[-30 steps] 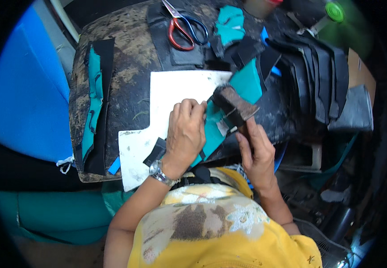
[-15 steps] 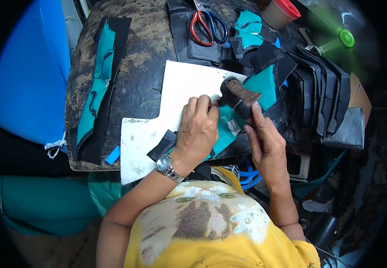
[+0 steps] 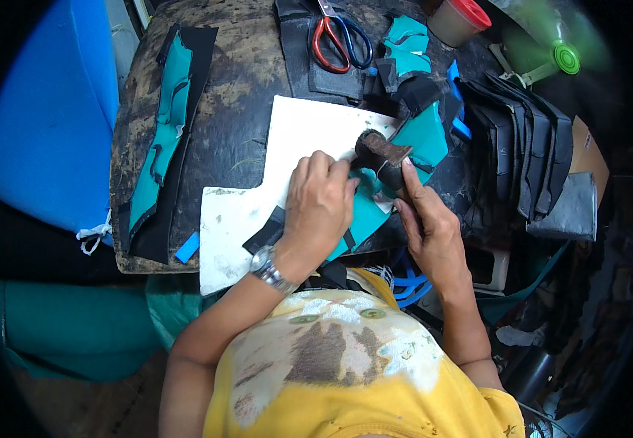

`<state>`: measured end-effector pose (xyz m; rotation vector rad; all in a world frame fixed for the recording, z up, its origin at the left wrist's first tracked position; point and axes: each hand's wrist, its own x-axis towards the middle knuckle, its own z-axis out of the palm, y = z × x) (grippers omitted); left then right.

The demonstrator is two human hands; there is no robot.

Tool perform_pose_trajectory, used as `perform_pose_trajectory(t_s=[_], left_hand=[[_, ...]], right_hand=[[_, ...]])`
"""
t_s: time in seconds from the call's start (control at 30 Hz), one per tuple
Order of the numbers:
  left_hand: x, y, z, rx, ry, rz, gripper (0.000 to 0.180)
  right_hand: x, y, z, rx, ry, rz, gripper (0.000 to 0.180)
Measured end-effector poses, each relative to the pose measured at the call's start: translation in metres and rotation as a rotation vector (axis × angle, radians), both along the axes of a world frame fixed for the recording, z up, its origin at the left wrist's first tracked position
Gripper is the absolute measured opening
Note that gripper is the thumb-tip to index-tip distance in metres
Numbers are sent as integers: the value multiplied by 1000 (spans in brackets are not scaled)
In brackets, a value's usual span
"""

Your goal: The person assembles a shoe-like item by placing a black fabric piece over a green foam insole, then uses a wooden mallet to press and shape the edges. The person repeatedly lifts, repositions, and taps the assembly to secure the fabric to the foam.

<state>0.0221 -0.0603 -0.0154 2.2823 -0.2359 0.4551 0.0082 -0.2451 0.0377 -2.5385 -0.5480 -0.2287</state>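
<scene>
1. Your left hand (image 3: 320,208) lies flat with its fingers pressed down on a teal piece (image 3: 366,212). It holds the piece still and grips nothing.
2. The teal piece lies on a white board (image 3: 294,139), right under your left hand and between your two hands.
3. Your right hand (image 3: 429,230) is closed around the handle of a small hammer (image 3: 380,150). One finger points up along the handle.
4. The dark hammer head sits just past your left fingertips, over the far edge of the teal piece. You cannot tell if it touches.
5. The white board rests on a dark, worn desk (image 3: 243,66).
6. Far past your hands lie scissors (image 3: 337,40) with red and blue handles.
7. Out past your left hand lies a long teal and black strip (image 3: 163,139).
8. Out past your right hand stands a stack of black pieces (image 3: 528,146).
9. A watch (image 3: 269,269) is on your left wrist.
</scene>
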Motion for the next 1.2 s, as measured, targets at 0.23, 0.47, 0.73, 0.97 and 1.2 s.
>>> perform_pose_trajectory(t_s=[0.23,0.47,0.73,0.97,1.2], left_hand=[[-8,4,0,44,-2,-8,19],[-7,5,-3,139,-45,-37,14],[-9,9,1,65,1,-25,19],[-18,12,2,139,1,-15,25],[-16,12,-1,218,-79,-52,17]], right_hand=[[-1,1,1,84,18,13,65],[-4,5,2,93,13,33,64],[-5,3,-2,56,43,10,65],[-4,4,-2,149,51,33,64],[-6,3,2,115,33,44,65]])
